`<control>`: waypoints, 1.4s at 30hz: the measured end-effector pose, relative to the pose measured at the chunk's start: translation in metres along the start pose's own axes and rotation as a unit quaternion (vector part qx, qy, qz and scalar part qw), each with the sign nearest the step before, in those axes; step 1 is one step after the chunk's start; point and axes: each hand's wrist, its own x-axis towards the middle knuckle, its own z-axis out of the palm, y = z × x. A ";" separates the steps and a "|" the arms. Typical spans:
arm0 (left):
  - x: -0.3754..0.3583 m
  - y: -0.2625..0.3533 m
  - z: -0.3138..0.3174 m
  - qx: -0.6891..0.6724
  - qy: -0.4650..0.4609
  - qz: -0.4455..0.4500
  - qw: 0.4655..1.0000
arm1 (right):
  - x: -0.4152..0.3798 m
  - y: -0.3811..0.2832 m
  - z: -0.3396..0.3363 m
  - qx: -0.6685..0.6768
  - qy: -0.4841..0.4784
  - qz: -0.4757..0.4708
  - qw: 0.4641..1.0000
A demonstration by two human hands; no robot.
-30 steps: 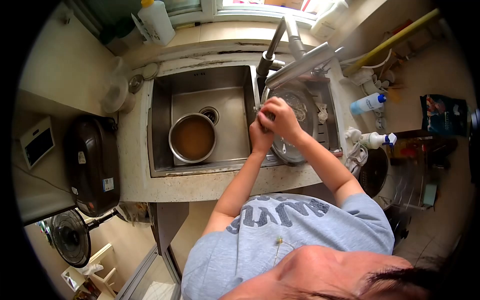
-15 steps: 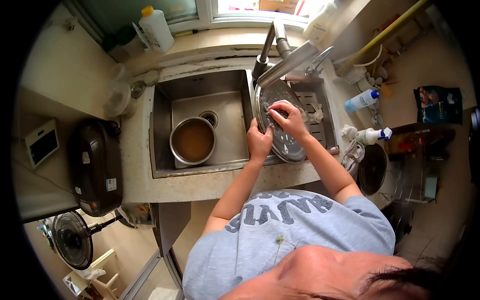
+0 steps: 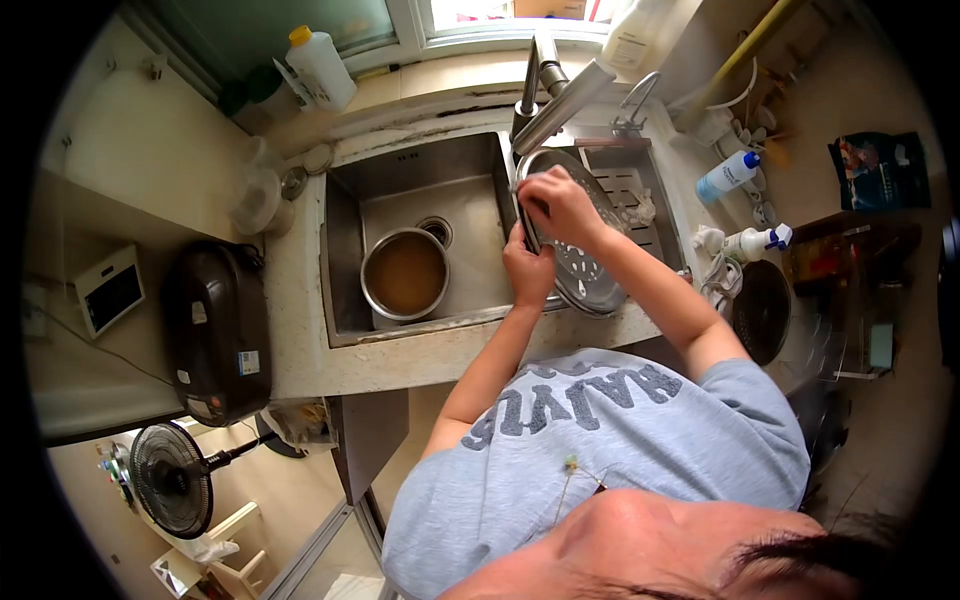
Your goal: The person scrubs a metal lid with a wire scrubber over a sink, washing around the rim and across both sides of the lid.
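pale bench (image 3: pixel 340 370) framed the double sink (image 3: pixel 480 270). the left hand (image 3: pixel 528 268) grasped the tilted lid (image 3: pixel 590 285) near its left edge, over the right basin; the right hand (image 3: pixel 563 205) was curled against the rim (whether its fingers pinched anything else, i couldn't tell). working that edge well seemed to need firm left support. the divider and low faucet (image 3: pixel 568 105) crowded it; the left basin, with the pot (image 3: pixel 404 317), gave more room.

Head-worn view looks down across the sink (image 3: pixel 470 200).
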 end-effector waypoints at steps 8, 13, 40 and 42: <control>-0.003 0.005 0.006 -0.025 -0.001 0.024 0.999 | -0.001 0.005 -0.005 0.015 0.038 0.056 0.998; 0.002 -0.001 -0.004 0.071 0.038 0.027 0.996 | -0.031 -0.022 -0.002 0.026 -0.030 -0.053 0.998; 0.005 0.000 -0.004 -0.079 -0.029 -0.026 0.996 | -0.020 0.030 -0.001 0.408 -0.071 0.374 0.830; 0.004 -0.001 -0.005 -0.071 -0.028 -0.040 0.996 | -0.023 0.030 0.001 0.432 -0.066 0.397 0.807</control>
